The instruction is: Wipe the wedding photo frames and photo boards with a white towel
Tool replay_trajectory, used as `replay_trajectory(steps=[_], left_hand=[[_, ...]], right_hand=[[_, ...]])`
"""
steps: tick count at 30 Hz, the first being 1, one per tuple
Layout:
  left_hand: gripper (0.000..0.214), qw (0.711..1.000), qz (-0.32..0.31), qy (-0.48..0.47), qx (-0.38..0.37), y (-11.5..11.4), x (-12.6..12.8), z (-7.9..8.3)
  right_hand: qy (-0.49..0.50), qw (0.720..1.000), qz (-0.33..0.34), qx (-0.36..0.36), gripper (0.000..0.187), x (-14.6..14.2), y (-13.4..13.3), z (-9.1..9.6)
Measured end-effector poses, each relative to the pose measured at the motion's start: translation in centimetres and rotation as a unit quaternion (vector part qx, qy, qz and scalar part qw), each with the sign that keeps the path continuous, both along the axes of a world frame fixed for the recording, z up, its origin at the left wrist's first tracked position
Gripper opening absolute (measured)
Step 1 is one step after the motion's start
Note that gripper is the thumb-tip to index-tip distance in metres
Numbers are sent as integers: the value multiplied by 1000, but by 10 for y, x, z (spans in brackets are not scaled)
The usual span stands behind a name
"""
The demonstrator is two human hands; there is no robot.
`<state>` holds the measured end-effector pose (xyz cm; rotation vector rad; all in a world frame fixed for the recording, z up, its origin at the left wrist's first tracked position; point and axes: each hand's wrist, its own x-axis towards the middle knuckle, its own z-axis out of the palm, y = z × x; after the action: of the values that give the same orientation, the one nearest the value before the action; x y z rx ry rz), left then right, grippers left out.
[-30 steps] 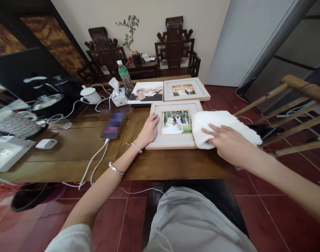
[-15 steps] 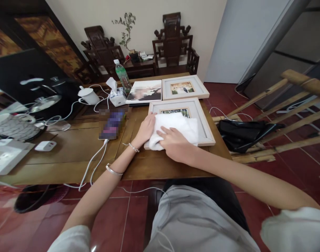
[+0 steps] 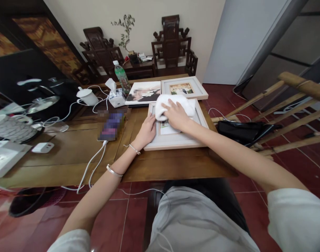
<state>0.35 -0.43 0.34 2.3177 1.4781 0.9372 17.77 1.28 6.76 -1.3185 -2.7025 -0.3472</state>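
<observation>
A white towel [image 3: 187, 104] lies bunched over the far part of a pale wooden picture frame [image 3: 181, 142]. My right hand [image 3: 177, 116] presses down on it, fingers curled into the cloth. Along the frame's left edge, my left hand [image 3: 147, 131] grips the wood and touches its border. Part of the picture inside shows below the towel; the rest is covered. Behind it lie a second framed photo [image 3: 181, 88] and, to its left, a white-edged photo panel [image 3: 144, 91].
Left of the frames are a phone [image 3: 111, 126] with a white cable, a tissue box [image 3: 117, 98], a green-labelled bottle [image 3: 122, 77] and a lidded white cup [image 3: 87, 96]. A bamboo rack [image 3: 286, 115] stands on the right beyond the wooden table's edge [image 3: 160, 171].
My right hand has slid the towel away from me, toward the frame's far side, uncovering the near part. My left hand stays at the left edge, slightly nearer to me.
</observation>
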Motion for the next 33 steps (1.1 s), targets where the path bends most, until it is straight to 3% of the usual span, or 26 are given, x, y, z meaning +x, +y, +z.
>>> replay_trajectory(steps=[4,7,10,14,22,27,33], left_hand=[[47,1000,-10,20,13,0,-2,3],[54,999,-27,20,14,-2,-3,6],[55,999,-24,24,15,-1,-4,4],[54,1000,-16,19,14,3,-6,-3],[54,1000,-17,15,4,4,-7,-4],[54,1000,-14,21,14,2,-6,-4],[54,999,-5,26,24,3,-5,-5]], right_hand=[[24,999,12,36,39,-26,26,3],[-3,1000,18,3,40,-48,37,-1],[-23,999,-19,-21,41,-52,47,-9],[-43,999,-31,3,40,-24,52,-14],[-104,991,-85,10,45,72,51,-4],[-137,988,-68,-20,43,103,25,7],[-151,987,8,-46,35,112,-58,18]])
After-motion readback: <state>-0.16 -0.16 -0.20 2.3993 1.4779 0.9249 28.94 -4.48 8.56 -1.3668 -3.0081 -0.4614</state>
